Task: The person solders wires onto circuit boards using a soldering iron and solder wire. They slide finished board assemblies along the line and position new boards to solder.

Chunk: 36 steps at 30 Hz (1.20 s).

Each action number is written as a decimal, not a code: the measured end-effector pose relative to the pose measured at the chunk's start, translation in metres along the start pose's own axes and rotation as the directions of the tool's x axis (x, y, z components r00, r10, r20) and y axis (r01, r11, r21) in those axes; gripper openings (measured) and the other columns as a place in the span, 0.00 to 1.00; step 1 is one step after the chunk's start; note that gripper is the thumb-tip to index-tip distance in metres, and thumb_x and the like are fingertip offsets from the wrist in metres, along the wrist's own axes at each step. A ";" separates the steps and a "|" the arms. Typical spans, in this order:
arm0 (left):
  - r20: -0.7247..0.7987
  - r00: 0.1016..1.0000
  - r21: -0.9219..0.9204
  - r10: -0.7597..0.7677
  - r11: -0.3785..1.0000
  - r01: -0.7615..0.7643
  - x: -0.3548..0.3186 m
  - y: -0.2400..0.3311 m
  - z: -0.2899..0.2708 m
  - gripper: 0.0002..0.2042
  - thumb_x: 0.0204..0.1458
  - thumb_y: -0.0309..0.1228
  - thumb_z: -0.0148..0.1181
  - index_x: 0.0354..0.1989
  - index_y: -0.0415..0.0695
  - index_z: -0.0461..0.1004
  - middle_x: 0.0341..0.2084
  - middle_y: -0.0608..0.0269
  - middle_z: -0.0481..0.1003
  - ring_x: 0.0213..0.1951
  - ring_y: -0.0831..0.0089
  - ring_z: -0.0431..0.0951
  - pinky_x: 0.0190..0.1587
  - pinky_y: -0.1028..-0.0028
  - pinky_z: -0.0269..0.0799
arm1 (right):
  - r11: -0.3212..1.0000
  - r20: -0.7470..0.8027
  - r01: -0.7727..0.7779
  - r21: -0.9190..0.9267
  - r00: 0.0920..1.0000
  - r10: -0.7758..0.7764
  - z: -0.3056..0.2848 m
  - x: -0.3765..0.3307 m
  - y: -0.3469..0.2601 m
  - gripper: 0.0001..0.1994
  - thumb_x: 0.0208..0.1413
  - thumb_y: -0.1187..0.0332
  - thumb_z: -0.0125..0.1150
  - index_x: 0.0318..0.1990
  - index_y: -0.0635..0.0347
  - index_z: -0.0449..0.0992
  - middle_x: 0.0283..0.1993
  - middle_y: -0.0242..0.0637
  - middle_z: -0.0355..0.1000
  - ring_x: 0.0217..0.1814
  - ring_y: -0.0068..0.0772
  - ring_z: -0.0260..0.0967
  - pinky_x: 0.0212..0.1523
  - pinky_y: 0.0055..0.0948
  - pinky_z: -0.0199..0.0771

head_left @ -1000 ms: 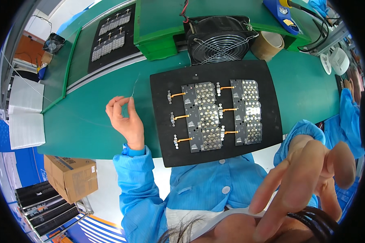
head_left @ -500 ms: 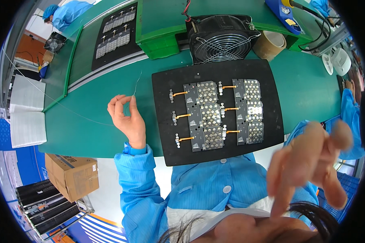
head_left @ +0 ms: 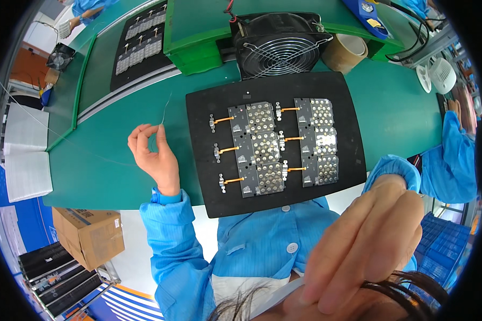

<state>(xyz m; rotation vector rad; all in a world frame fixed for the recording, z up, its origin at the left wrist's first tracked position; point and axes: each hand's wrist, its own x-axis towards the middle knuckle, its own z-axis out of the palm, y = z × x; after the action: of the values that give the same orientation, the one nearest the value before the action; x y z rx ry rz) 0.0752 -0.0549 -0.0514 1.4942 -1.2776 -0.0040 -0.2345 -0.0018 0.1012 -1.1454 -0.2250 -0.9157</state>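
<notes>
My left hand (head_left: 158, 163) is raised over the green bench, left of a black board (head_left: 199, 176). Its thumb and fingertips pinch a thin solder wire (head_left: 166, 108), whose tip sticks up beyond the fingers; a fine strand trails off left. On the black board lie two columns of small circuit boards with round silvery pads, one column to the left (head_left: 265, 150) and one to the right (head_left: 324, 142). Short orange ribbons join them to small connectors (head_left: 217, 153). My right hand (head_left: 367, 235) is close to the camera, fingers stretched and side by side, with nothing visible in them.
Behind the board stands a black fan (head_left: 281, 56) with a wire guard, a tape roll (head_left: 353, 53) beside it. A blue soldering-iron stand (head_left: 367, 18) is far right. A green-edged ledge (head_left: 198, 61) rises behind. White stacked sheets (head_left: 27, 174) and a carton (head_left: 91, 235) are left. Co-workers' blue sleeves (head_left: 450, 166) show.
My right hand has swung left and lower, its spread, bent fingers now straightened together. The bench scene shifts slightly left as the view moves. My left hand keeps its pinch on the solder wire.
</notes>
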 end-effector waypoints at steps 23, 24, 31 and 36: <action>-0.014 0.999 0.033 0.043 0.999 -0.042 -0.001 0.002 -0.002 0.04 0.48 0.19 0.63 0.29 0.40 0.74 0.38 0.58 0.71 0.44 0.63 0.71 0.47 0.68 0.67 | 0.977 0.135 -0.199 -0.082 0.969 0.209 -0.003 0.005 -0.021 0.23 0.52 0.83 0.60 0.56 0.66 0.63 0.49 0.64 0.72 0.56 0.61 0.70 0.60 0.61 0.63; -0.014 0.999 0.028 0.052 0.998 -0.052 -0.001 0.005 -0.001 0.04 0.48 0.19 0.63 0.29 0.40 0.74 0.38 0.58 0.71 0.44 0.63 0.71 0.47 0.68 0.67 | 0.977 0.136 -0.196 -0.085 0.969 0.206 -0.001 0.003 -0.022 0.23 0.52 0.83 0.60 0.56 0.66 0.63 0.49 0.64 0.72 0.56 0.61 0.70 0.60 0.61 0.63; 0.002 1.000 0.019 0.029 0.999 -0.029 0.001 0.005 0.001 0.04 0.48 0.19 0.63 0.30 0.40 0.74 0.39 0.58 0.71 0.44 0.63 0.71 0.46 0.68 0.67 | 0.990 0.015 -0.118 -0.073 0.993 0.120 0.010 -0.004 -0.018 0.25 0.49 0.84 0.62 0.56 0.65 0.62 0.50 0.68 0.70 0.54 0.65 0.70 0.60 0.66 0.60; -0.002 0.999 0.038 0.048 0.998 -0.048 0.000 0.003 -0.002 0.05 0.48 0.18 0.63 0.30 0.40 0.74 0.39 0.57 0.70 0.44 0.63 0.71 0.47 0.68 0.67 | 0.978 0.171 -0.208 -0.020 0.963 0.208 -0.007 -0.013 -0.021 0.22 0.51 0.84 0.60 0.54 0.66 0.62 0.48 0.70 0.70 0.52 0.66 0.71 0.59 0.67 0.60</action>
<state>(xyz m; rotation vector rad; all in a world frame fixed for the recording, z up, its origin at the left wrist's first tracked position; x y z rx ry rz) 0.0744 -0.0532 -0.0491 1.4953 -1.3169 0.0543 -0.2601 -0.0036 0.1049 -1.2257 -0.2388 -0.6320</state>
